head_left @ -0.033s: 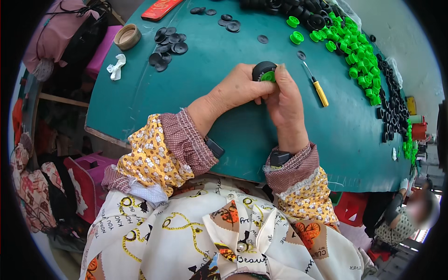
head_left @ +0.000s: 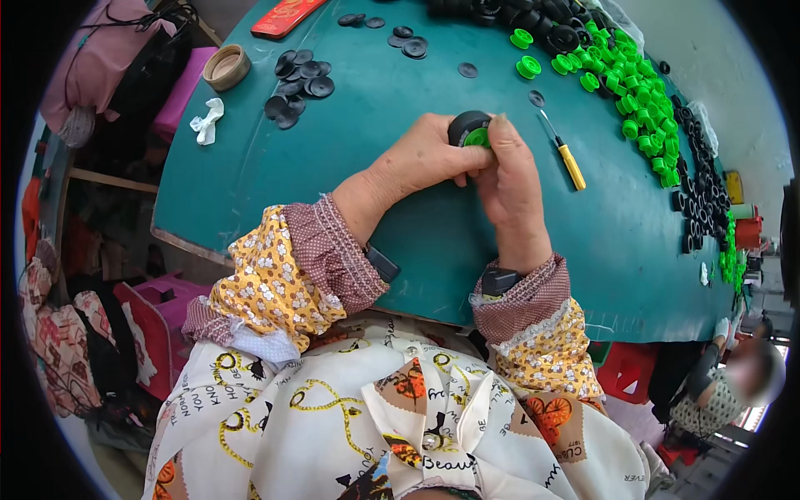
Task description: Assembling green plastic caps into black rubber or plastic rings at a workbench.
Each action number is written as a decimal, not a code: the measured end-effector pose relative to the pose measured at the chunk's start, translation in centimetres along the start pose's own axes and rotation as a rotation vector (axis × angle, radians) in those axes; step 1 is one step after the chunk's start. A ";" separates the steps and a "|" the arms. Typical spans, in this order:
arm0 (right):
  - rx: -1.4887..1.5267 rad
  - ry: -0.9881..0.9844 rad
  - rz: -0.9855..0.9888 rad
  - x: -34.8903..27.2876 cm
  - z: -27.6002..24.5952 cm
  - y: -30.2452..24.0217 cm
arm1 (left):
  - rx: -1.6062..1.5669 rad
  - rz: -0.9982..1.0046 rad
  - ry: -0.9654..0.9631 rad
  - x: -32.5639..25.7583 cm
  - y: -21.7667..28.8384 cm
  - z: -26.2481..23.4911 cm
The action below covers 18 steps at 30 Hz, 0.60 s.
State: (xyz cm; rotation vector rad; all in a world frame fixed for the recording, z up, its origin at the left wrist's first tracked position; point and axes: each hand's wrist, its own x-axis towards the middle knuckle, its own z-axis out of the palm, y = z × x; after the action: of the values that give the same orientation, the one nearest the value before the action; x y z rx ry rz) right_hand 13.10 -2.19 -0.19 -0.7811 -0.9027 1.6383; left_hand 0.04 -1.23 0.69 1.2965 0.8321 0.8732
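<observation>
Between my two hands, over the middle of the table, is a small toy wheel [head_left: 469, 129] with a black tyre and a green hub. My left hand [head_left: 422, 156] grips it from the left, thumb pressed toward the green hub. From the right, my right hand [head_left: 510, 171] closes on the same wheel, its thumb up against the tyre's edge. The fingers beneath the wheel are partly hidden. Right of my hands lies a screwdriver [head_left: 572, 167] with a yellow handle, its tip close to a black disc [head_left: 537, 98].
Loose black discs [head_left: 319, 87] lie at the left and far side. A round wooden ring [head_left: 227, 67], crumpled white tissue [head_left: 207, 122] and red flat case [head_left: 287, 17] sit far left. Green hubs [head_left: 642, 108] and black tyres [head_left: 704, 196] heap at the right. Another person [head_left: 721, 387] is at far right.
Both hands stay in place on the wheel, which has shifted very slightly to the left. Nothing else visibly differs.
</observation>
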 end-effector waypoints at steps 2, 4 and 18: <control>-0.172 -0.019 -0.049 0.0 -0.1 -0.5 | 0.014 -0.038 0.005 -0.5 0.8 -0.1; -0.343 -0.041 -0.097 0.0 -0.1 -0.7 | 0.010 -0.078 -0.051 -0.5 0.4 -0.8; 0.033 -0.007 0.018 0.0 0.6 0.0 | -0.041 -0.026 -0.009 0.0 -0.4 -0.8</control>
State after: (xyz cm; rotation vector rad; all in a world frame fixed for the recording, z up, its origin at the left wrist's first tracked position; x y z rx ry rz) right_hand 12.59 -2.29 0.08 -0.7633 -0.8733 1.6689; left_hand -0.60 -0.90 0.27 1.2507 0.8183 0.8595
